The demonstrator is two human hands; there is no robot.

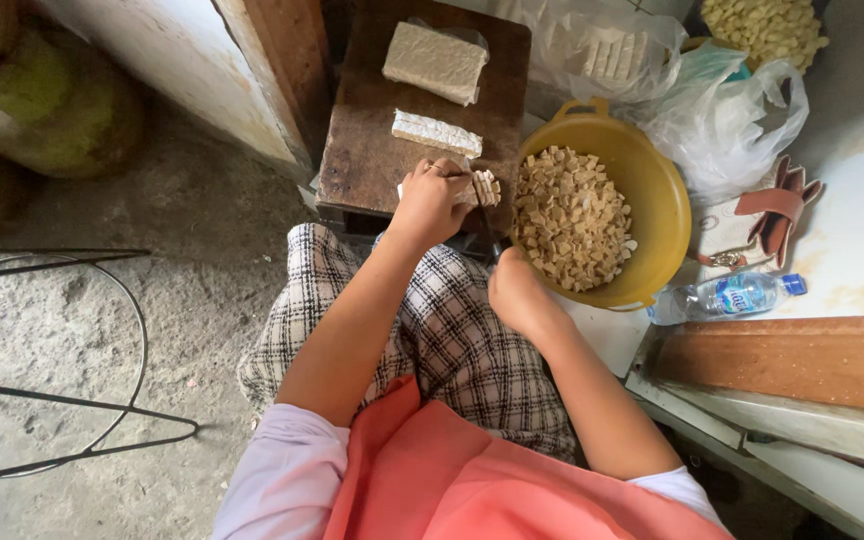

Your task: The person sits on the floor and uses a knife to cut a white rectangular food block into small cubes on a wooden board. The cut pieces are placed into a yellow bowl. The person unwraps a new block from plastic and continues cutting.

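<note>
pale tempeh strip [480, 188] sits pinned under the left hand [430, 200] at the near edge of the dark wooden surface [362, 150], while the right hand [517, 290], its grip hidden, hovers beside the yellow basin [667, 215] catching cubes [567, 215].

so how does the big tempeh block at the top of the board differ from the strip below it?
The big block is thick and wide; the strip is a thin, narrow slab. The big block lies at the far edge of the cutting board; the strip lies nearer the left hand. Both are pale, uncut into cubes.
</note>
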